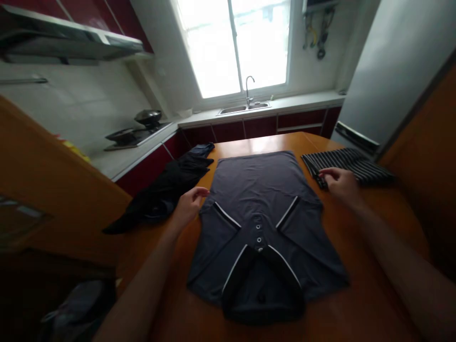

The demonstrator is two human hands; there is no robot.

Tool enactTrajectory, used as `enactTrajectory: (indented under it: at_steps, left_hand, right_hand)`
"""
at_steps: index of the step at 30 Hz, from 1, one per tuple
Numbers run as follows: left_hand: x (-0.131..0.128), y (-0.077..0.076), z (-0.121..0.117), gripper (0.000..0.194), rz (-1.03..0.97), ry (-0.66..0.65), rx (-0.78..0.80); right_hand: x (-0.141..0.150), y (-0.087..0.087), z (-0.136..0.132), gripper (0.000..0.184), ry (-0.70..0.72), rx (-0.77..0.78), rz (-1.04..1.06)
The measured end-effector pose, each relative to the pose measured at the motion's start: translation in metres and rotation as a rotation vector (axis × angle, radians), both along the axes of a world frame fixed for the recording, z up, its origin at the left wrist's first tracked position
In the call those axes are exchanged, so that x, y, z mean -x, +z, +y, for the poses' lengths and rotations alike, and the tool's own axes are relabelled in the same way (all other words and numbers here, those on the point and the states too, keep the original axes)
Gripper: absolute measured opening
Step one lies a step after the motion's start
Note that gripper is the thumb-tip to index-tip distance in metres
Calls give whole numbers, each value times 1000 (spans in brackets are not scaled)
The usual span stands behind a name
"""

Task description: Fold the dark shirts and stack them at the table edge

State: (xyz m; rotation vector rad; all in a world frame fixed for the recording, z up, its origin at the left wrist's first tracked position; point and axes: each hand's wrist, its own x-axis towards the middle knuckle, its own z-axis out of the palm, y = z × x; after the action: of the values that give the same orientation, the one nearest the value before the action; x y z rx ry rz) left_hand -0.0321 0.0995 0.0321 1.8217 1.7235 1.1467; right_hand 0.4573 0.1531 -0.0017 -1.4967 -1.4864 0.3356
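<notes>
A grey polo shirt (261, 180) lies front up on the wooden table, its black collar (263, 308) with white edging toward me. Both sleeves are folded in over the chest, on either side of the buttoned placket. My left hand (189, 205) hovers by the shirt's left edge, fingers loosely bent and nothing visible in them. Over on the right, my right hand (341, 184) is raised with half-curled fingers, apart from the shirt. Its fingertips overlap the near left end of a black-and-white striped cloth (356, 161) in view; whether they touch it I cannot tell.
Dark clothes (167, 183) lie heaped along the left side of the wooden table (256, 146). Beyond are a counter with a sink (233, 109), a stove with pans (121, 136) at left, and a tall silvery appliance (388, 71) at right.
</notes>
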Motion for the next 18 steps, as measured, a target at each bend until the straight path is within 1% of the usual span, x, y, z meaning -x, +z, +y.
enactTrajectory:
  at_steps: [3, 6, 9, 12, 15, 18]
  left_hand:
    - [-9, 0, -3, 31, 170, -41, -26]
    - [-16, -11, -1, 35, 274, -68, -32]
    - [-15, -27, 8, 39, 345, -86, -33]
    - [-6, -37, 17, 40, 354, -58, -20]
    - [10, -33, 20, 41, 327, 1, -18]
    - [27, -22, 19, 40, 274, 90, -48]
  right_hand:
    - [-2, 1, 5, 32, -62, -36, 68]
    - [1, 1, 5, 29, -84, -93, 76]
    - [7, -1, 2, 25, -47, -129, 54]
    - [14, -8, -1, 23, 25, -85, 6]
    - [20, -15, -2, 21, 81, -27, -60]
    - [26, -21, -3, 21, 114, -14, -99]
